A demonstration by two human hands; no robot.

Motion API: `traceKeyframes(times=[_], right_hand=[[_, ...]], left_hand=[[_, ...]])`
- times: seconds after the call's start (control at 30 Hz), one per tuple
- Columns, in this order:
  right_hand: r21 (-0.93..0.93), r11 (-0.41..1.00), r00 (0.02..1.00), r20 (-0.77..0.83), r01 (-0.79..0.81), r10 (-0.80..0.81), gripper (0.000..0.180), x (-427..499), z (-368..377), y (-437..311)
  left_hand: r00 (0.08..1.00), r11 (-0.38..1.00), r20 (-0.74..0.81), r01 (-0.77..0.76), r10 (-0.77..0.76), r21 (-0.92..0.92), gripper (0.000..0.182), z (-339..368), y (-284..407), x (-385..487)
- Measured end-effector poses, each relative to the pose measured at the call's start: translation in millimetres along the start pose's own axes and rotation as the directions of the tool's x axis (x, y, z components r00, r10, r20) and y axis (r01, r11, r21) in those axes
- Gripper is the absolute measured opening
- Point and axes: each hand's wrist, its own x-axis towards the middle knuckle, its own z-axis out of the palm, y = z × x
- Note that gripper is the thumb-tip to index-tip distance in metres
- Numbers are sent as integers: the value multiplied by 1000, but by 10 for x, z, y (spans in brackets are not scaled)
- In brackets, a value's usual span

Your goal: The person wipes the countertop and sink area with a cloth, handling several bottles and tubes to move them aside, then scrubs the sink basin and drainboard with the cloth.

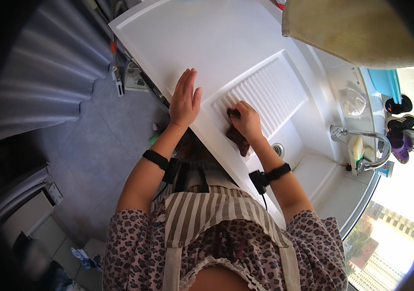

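Note:
My right hand point(246, 120) is closed on a dark brown cloth point(238, 140), which hangs down over the lower end of the ribbed washboard point(261, 92) of a white laundry sink. To the left, my left hand point(185, 98) is held flat with its fingers extended, over the sink's front rim, and has nothing in it. Whether it touches the rim I cannot tell. Beside my right forearm lies the metal drain point(278, 150).
A chrome faucet point(378, 145) arches at the right beside a soap bar point(358, 148). Shoes point(400, 122) and a blue plastic container point(381, 83) line the window side. A beige towel point(352, 32) hangs at upper right, a grey curtain point(50, 72) at left.

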Motion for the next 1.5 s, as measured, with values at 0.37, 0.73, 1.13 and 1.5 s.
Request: traceKeyframes(times=[0.37,0.73,1.13,1.5], right_hand=[[-59,996,989,-131,62,-69,25,433,326,-140],[-304,940,969,137,-157,206,20,-1297,-568,386],[-71,993,993,60,-95,100,21,-774,-533,452],[-29,999,986,-163,20,-24,17,568,309,7]], left_hand=[[1000,1000,14,-23,23,17,45,24,1,21],[990,988,134,-57,37,146,44,104,-60,28],[992,965,122,-71,41,252,44,113,-64,22],[996,957,79,-58,36,284,34,105,-46,25]])
